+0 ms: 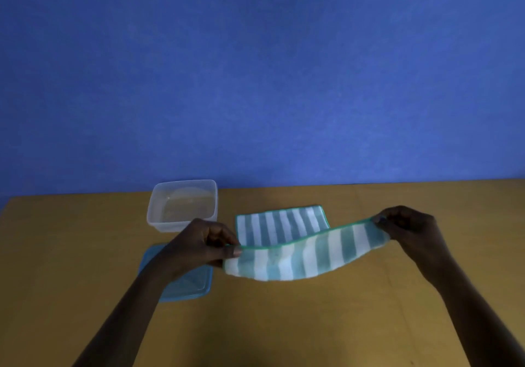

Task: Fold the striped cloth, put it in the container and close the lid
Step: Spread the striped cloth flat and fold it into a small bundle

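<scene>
Head view, the only one there is: both hands are raised a little above the table (341, 324) with the striped cloth (298, 256) stretched between them. The left hand (204, 244) pinches one near corner between thumb and fingers, and the right hand (406, 224) pinches the other, so both are clenched on the cloth's green-edged hem. Between the two grips the lifted edge sags in a shallow curve, while beyond the grips the far part of the cloth lies flat on the table. Holding both corners of one edge looks like the way to carry that edge over to the far one and lay the cloth in half (a first fold, as I judge it, with the cloth not yet doubled flat).

Beyond the left grip and a little to its outer side stands the container (181, 204), clear plastic, open at the top and, as far as the blur allows, with nothing in it. Beneath the left hand and wrist lies the lid (184, 284), blue, flat on the table and partly hidden by the forearm; it is apart from the container, just in front of it. Both sit close to the left grip, probably so the folded cloth needs only a short move sideways, with the lid within reach afterwards.
</scene>
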{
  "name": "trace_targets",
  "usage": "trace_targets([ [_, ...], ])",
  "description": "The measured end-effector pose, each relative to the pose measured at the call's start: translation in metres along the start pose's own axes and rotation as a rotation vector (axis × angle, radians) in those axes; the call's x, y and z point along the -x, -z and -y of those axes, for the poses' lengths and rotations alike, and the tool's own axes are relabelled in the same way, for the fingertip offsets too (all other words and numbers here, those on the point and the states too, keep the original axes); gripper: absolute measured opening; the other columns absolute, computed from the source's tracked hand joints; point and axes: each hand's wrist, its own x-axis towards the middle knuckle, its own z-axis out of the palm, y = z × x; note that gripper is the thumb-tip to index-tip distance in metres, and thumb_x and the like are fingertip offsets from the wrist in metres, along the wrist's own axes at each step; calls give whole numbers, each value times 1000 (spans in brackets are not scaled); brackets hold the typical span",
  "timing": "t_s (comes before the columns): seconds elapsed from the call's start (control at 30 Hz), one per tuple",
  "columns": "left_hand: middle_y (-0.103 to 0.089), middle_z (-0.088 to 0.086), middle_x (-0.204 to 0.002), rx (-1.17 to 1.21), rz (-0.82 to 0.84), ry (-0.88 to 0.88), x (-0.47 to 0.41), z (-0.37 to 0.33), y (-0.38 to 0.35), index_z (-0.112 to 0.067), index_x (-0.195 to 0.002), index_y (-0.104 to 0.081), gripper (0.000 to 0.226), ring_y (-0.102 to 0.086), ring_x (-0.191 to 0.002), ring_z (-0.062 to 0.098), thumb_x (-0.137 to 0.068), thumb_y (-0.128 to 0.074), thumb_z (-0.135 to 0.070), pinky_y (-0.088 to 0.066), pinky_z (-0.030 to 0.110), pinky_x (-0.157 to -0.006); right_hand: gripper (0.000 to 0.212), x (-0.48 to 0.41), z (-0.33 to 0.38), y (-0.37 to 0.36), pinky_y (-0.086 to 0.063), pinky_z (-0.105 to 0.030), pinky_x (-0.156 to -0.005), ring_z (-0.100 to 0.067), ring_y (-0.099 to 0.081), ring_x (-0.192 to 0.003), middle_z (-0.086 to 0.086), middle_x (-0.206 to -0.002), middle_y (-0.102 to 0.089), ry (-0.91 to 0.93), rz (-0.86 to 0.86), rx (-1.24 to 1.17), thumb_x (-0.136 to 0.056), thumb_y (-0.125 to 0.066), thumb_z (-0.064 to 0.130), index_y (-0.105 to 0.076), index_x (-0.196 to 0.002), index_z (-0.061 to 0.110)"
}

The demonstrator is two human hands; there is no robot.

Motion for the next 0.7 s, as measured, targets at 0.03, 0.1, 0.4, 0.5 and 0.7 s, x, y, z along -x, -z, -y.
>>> trace_targets([
  [0.03, -77, 12, -83, 8, 19, 33, 2, 8, -3, -11, -87, -78, 24, -75, -77, 20, -72, -89, -26, -60, 29, -66, 6, 5, -5, 0, -53, -35, -72, -26, -65, -80, -18, -84, -73, -29, 11, 12, -84, -72, -5, -73, -86, 0],
  [0.1, -77, 11, -83, 14, 39, 104, 4, 24, -8, -11, -88, -78, 25, -75, -77, 20, -72, -89, -26, -59, 28, -64, 5, 13, -17, -2, -52, -35, -70, -26, -64, -77, -19, -82, -72, -95, 36, 37, -84, -71, -6, -72, -85, -2],
  [0.4, -78, 8, -93, 85, -134, 179, -17, 81, -22, -20, -92, -79, 19, -73, -91, 19, -82, -79, -3, -61, 40, -83, 9, 8, -67, -17, -49, -28, -51, -14, -57, -58, -6, -67, -71, -231, -4, 46, -81, -80, 10, -78, -80, 19],
  [0.5, -75, 13, -101, 59, -197, 167, -31, 86, -20, -12, -103, -72, 23, -71, -98, 25, -83, -76, 0, -60, 41, -86, 6, -9, -75, -27, -47, -33, -53, -19, -54, -58, -7, -66, -70, -226, -56, 18, -80, -82, 17, -78, -82, 19],
  [0.7, -65, -6, -68, -248, -433, 68, -66, 90, -21, -19, -76, -59, 20, -62, -62, 0, -83, -74, -8, -48, 24, -64, 24, -47, -84, -54, -59, -32, -64, -20, -66, -63, -16, -77, -72, -265, -161, -57, -77, -85, 17, -63, -83, 11],
])
